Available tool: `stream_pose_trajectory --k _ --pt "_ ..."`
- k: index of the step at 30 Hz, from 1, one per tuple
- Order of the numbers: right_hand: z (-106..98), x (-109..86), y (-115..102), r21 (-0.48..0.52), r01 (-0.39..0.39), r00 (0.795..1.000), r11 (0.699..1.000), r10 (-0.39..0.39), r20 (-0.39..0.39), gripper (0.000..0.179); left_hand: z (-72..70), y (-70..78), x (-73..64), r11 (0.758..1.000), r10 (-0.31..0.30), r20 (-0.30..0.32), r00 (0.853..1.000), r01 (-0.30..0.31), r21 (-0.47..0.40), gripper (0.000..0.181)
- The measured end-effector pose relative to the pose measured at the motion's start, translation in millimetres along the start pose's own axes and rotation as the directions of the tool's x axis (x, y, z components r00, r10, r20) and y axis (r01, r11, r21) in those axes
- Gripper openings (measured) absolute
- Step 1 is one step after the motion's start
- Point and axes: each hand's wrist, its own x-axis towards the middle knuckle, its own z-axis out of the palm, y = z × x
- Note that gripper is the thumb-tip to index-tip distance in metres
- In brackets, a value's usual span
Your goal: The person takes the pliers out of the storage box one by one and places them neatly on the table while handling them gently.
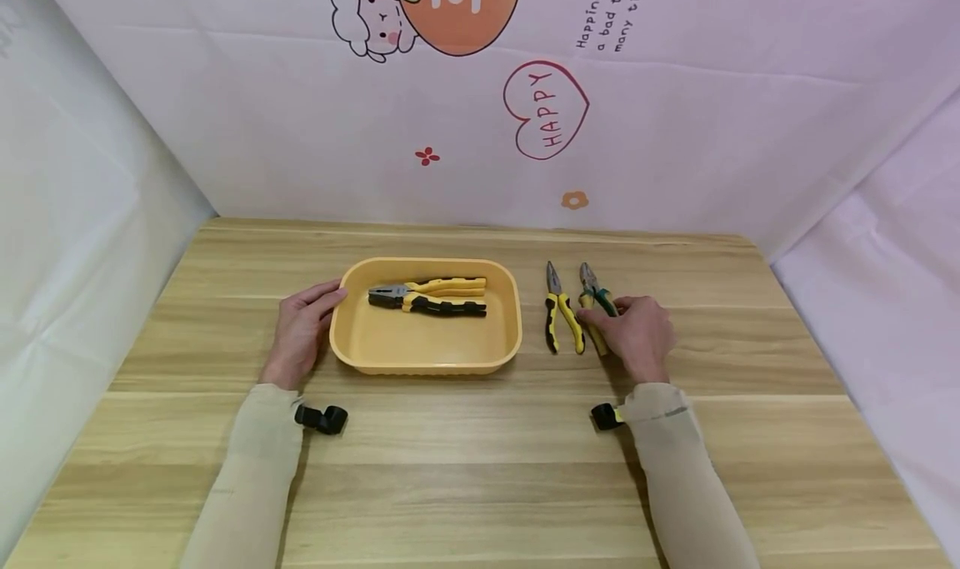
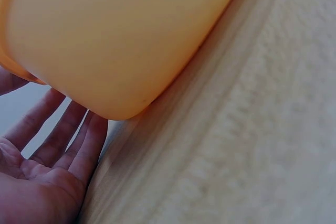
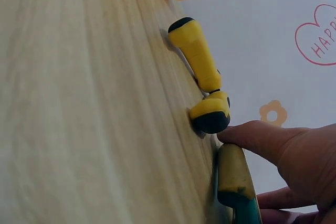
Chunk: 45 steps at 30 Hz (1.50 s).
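Observation:
My left hand [image 1: 297,336] holds the left end of a yellow plastic tray [image 1: 423,354], thumb at the rim and fairly straight fingers [image 2: 68,129] against the outer wall. Inside the tray lie combination pliers [image 1: 442,305] with yellow and black handles, jaws to the left. Right of the tray, needle-nose pliers [image 1: 553,282] with yellow and black handles lie on the table, handles spread. Beside them my right hand [image 1: 641,336] grips pliers with green and tan handles [image 3: 234,174], its thumb on the tan handle. Their metal jaws point away from me; the hand partly covers the handles.
Everything stands on a wood-grain table [image 1: 480,469]. A white printed cloth [image 1: 675,136] rises behind its far edge, and white cloth hangs at both sides. Each wrist carries a black strapped device [image 1: 322,419].

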Motion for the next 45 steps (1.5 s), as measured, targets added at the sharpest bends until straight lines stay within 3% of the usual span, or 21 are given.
stream_pose_trajectory --k 19,38,45 --pt "2.9 -2.5 -0.9 -0.077 0.045 0.999 0.996 -0.046 -0.011 0.069 0.0 -0.4 0.6 1.0 -0.008 -0.006 1.0 0.008 0.012 0.022" --pt "-6.5 -5.6 -4.1 -0.06 0.062 0.998 0.996 -0.061 0.015 0.086 0.1 -0.6 0.1 1.0 -0.009 -0.002 1.0 0.009 0.011 0.031" --pt "-15.3 -7.9 -9.4 -0.02 0.08 0.997 0.997 -0.08 0.005 0.083 -0.4 -1.0 0.1 1.0 -0.005 -0.003 1.0 0.005 0.018 0.031"
